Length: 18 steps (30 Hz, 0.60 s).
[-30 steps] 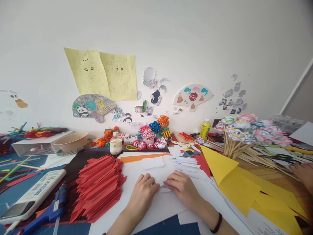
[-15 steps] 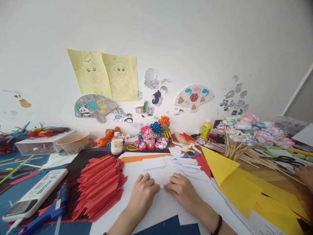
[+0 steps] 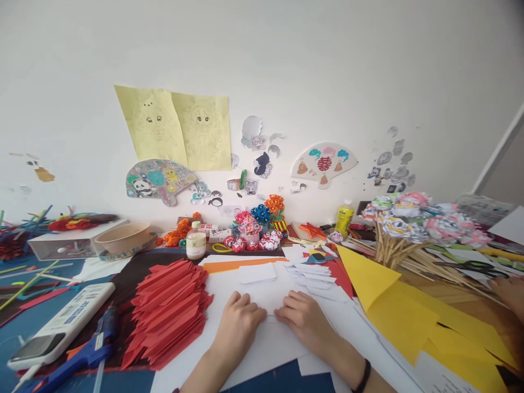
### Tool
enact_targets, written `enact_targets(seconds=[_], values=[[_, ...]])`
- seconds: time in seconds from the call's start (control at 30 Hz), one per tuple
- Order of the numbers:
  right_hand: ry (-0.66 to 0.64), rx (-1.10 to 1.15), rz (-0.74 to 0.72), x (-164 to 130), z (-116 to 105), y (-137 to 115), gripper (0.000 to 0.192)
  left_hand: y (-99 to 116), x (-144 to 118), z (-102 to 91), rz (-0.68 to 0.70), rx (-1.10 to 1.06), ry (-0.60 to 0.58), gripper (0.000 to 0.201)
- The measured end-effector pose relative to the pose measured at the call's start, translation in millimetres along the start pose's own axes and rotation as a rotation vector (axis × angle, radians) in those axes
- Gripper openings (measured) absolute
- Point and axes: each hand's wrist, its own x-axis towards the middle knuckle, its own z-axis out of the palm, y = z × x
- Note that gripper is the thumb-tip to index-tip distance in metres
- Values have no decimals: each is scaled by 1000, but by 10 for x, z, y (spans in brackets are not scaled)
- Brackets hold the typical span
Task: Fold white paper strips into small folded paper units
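Observation:
My left hand (image 3: 238,327) and my right hand (image 3: 305,319) lie side by side on a white sheet of paper (image 3: 266,292) at the front middle of the table. Their fingertips press down on the sheet's near edge, thumbs almost touching. A smaller white folded piece (image 3: 257,273) lies just beyond my hands. A stack of red folded paper pieces (image 3: 167,311) sits to the left of my left hand. Several small white folded slips (image 3: 313,274) are heaped beyond my right hand.
Yellow paper sheets (image 3: 409,314) spread at the right. Paper flowers on wooden sticks (image 3: 409,229) lie behind them. Another person's hand (image 3: 510,292) rests at the far right edge. A blue glue gun (image 3: 77,357), a white remote-like device (image 3: 61,325), a small bottle (image 3: 196,240) and a bowl (image 3: 120,236) stand left.
My hands have stayed almost still on the white sheet, shifting only slightly. The camera view has tilted a little. The other person's hand at the right edge has moved a bit.

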Motion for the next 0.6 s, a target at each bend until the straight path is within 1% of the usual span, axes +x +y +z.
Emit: enact_targets(seconds=[0.2,0.27,0.4,0.6], values=[[-10,-28,19,-16,-9,-21,19,19,5,2,59,46,-57,22],[-7,-40,3,-13,-19,-43,20,34,12,-7,73,62,-85,21],[-27,-18,-66,0,-36,-74,23,54,10,-21,84,79,-139,19],[-48,-2,-32,-15,-10,-53,23,44,-1,-19,67,75,-170,18]])
